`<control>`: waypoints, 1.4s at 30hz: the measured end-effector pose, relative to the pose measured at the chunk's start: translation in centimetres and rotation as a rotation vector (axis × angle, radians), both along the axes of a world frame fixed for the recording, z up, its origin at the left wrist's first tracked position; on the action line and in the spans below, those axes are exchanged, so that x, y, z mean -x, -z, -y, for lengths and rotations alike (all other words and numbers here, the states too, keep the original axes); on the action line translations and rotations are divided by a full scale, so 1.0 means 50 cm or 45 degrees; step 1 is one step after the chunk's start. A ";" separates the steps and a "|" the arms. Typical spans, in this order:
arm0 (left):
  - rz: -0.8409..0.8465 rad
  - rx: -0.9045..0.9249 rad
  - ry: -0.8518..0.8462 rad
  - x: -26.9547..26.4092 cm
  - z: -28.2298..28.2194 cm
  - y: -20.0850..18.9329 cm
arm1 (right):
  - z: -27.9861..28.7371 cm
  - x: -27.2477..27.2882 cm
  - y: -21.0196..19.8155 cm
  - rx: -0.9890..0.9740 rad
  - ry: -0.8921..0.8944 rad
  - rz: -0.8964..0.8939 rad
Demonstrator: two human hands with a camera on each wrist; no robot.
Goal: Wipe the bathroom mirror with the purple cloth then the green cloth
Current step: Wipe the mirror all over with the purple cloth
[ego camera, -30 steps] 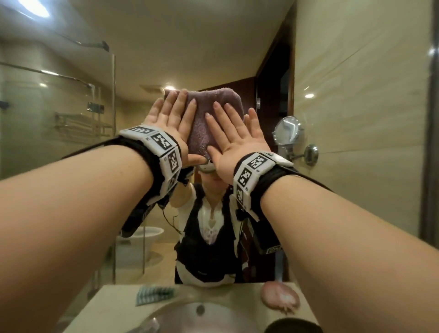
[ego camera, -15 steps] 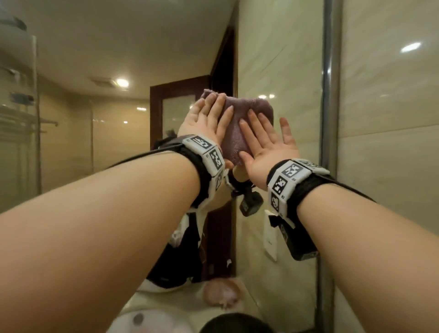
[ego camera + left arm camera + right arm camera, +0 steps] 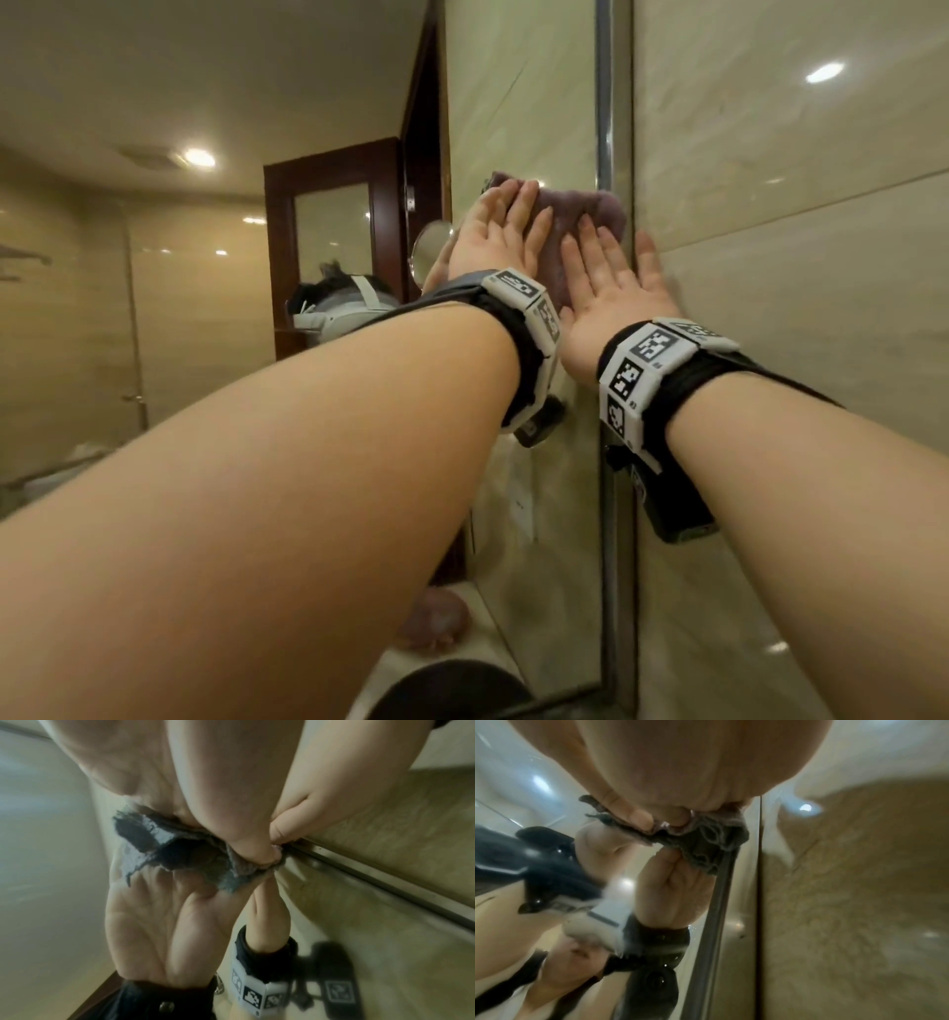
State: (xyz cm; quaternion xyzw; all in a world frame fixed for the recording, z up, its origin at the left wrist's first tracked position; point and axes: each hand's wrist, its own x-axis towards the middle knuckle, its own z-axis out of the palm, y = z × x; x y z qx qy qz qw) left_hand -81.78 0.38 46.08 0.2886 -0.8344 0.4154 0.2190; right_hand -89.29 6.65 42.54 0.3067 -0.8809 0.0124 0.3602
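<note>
The purple cloth (image 3: 580, 216) lies flat against the bathroom mirror (image 3: 534, 118), close to the mirror's metal right edge (image 3: 605, 128). My left hand (image 3: 500, 228) presses its left part with straight fingers. My right hand (image 3: 611, 272) presses its right part, fingers spread, the little finger reaching past the frame onto the wall tile. In the left wrist view the cloth (image 3: 195, 860) shows dark and bunched under the fingertips (image 3: 257, 850). In the right wrist view the cloth (image 3: 706, 841) sits against the frame, with the hands mirrored below it. No green cloth is in view.
A tiled wall (image 3: 796, 257) runs right of the mirror frame. Reflected in the mirror are a dark wooden door (image 3: 334, 231), a round shaving mirror (image 3: 431, 246) and a pink object (image 3: 436, 622) on the counter. A dark round thing (image 3: 452, 688) sits at the bottom edge.
Both hands have slid the purple cloth rightward across the mirror, from its middle to its right metal edge. My view has turned right with them.
</note>
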 end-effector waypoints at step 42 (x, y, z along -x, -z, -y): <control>-0.227 -0.247 -0.434 -0.691 0.468 0.113 | 0.437 -0.603 0.057 -0.136 -0.651 -0.311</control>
